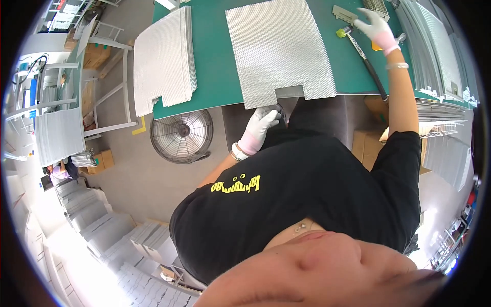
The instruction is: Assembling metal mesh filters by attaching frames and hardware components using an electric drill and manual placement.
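Left hand point(260, 127), white glove with pink cuff, sits at the near edge of the bench point(215, 77). Its fingers point(268, 115) are curled together at the near rim of a silver mesh sheet point(279, 48), beside the rectangular notch cut into that rim; whether they pinch the sheet or only touch it cannot be told. The sheet lies flat on the green bench top, running away from these fingers toward the far side.

Left of the left-hand fingers and lower, on the floor: a round wire-guard fan point(181, 135). Further left on the bench, a stack of like mesh sheets point(163, 59) overhangs the near edge.

Right hand point(377, 26), same glove type, is stretched out to the far right of the bench. Its fingers are spread apart, hovering over a mallet point(360, 48) with a yellow-green head and long black handle; not closed on it. Just beyond those fingers, a grey metal part point(343, 14). Right of them, stacked metal frames point(434, 46).
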`<state>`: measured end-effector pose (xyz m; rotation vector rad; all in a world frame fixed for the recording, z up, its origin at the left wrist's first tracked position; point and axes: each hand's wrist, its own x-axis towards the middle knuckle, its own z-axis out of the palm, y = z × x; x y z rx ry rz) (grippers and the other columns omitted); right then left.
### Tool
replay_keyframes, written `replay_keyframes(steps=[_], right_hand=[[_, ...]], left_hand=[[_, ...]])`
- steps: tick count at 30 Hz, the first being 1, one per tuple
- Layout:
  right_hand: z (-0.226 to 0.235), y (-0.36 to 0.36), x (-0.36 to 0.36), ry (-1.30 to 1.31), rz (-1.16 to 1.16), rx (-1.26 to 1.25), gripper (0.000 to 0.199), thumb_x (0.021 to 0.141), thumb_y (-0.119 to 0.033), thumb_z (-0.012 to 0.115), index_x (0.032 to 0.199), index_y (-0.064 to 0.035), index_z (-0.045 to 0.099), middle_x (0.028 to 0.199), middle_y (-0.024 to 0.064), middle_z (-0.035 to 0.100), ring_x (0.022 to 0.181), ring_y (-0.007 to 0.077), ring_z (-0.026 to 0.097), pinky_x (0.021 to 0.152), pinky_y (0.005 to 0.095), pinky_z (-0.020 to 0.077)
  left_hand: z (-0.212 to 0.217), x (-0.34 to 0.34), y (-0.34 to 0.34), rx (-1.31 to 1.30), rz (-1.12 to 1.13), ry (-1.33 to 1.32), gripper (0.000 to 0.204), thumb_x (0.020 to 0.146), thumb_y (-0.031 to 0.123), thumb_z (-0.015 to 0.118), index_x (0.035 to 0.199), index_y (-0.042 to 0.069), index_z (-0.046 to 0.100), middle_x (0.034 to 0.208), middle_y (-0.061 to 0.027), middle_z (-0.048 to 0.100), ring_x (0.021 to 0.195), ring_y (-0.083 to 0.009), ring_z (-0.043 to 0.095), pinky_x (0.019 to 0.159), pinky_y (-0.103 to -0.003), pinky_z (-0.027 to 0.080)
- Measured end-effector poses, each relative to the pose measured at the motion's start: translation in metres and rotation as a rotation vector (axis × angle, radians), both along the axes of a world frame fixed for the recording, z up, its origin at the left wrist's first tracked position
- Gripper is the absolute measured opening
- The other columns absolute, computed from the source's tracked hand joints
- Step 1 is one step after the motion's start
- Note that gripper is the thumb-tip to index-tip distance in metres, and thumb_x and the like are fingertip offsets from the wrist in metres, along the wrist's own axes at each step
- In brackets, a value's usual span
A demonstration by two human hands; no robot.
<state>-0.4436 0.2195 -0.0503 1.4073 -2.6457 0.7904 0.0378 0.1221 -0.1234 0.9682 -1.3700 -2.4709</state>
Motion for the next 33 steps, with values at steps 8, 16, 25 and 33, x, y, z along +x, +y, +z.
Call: replay_keyframes(steps=[8,16,25,33], right_hand=[[-0.022,-0.074,-0.031,0.425,0.135,0.599,0.066,0.087,-0.022,0.065,0.143,0.0046,0.042,0.097,0.0183,0.070,0.083,0.0341,0.069,0.075,0.0421,0.0542],[0.022,-0.061,0.012,0.422,-0.058,0.080,0.027,0.089,-0.005,0.056,0.115,0.0030,0.058,0.089,0.0146,0.069,0.081,0.0290,0.067,0.074,0.0397,0.0525],[-0.019,0.049,0.304,-1.136,0.463,-0.081,0.025,0.090,-0.015,0.070,0.109,-0.0001,0.065,0.105,0.0080,0.068,0.096,0.0160,0.064,0.086,0.0310,0.0510],[-0.089,0.048,0.331,-1.974,0.055,-0.551,0.032,0.099,-0.018,0.062,0.124,0.0004,0.054,0.112,0.0111,0.066,0.094,0.0161,0.067,0.082,0.0310,0.0590]], left_hand=[[-0.002,-0.011,0.001,0.112,0.113,0.092,0.053,0.096,0.037,0.065,0.135,0.007,0.047,0.126,-0.0119,0.055,0.110,-0.0227,0.057,0.094,-0.038,0.046],[-0.015,-0.025,0.001,0.279,0.230,0.127,0.038,0.094,0.037,0.067,0.117,0.007,0.059,0.106,-0.0098,0.062,0.097,-0.0245,0.062,0.085,-0.039,0.050],[-0.001,-0.027,0.010,0.229,0.348,0.081,0.035,0.097,0.028,0.064,0.111,-0.004,0.063,0.103,-0.0144,0.068,0.091,-0.0222,0.067,0.078,-0.033,0.054],[0.010,-0.029,0.016,0.089,0.354,0.122,0.029,0.097,0.021,0.064,0.104,-0.007,0.068,0.095,-0.0124,0.072,0.079,-0.0168,0.069,0.074,-0.029,0.054]])
